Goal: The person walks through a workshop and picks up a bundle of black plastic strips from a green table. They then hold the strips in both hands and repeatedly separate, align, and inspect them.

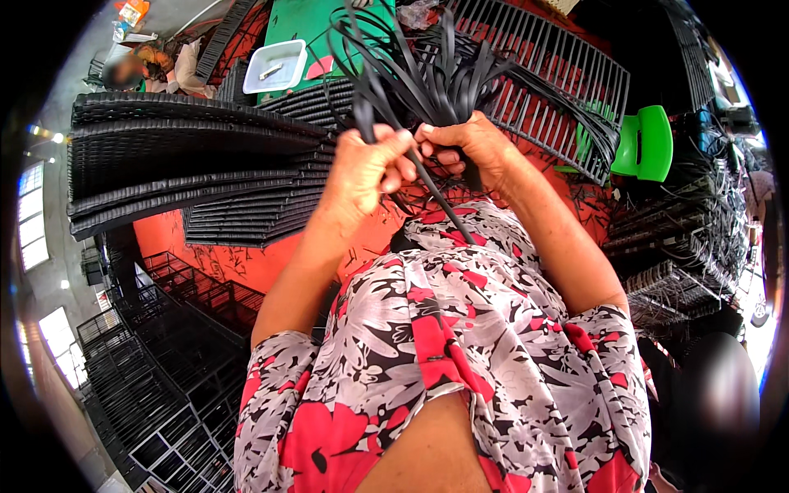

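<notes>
Both of my hands are raised close together in front of my chest. My left hand [367,168] is closed around a few flat black plastic strips, and one end hangs down toward my shirt. Just beside it, my right hand [481,146] grips a thick bundle of black plastic strips [450,86]. The strips fan upward in loose loops above both fists. My thumbs and fingertips nearly meet between the hands; whether a strip runs through both cannot be made out.
Black woven panels [189,131] are stacked at the left. A white plastic tub [275,67] sits by a green surface [320,29]. At the right are a slatted metal frame [567,62], a green plastic chair [653,144] and piled frames. Strip scraps litter the red floor [222,255].
</notes>
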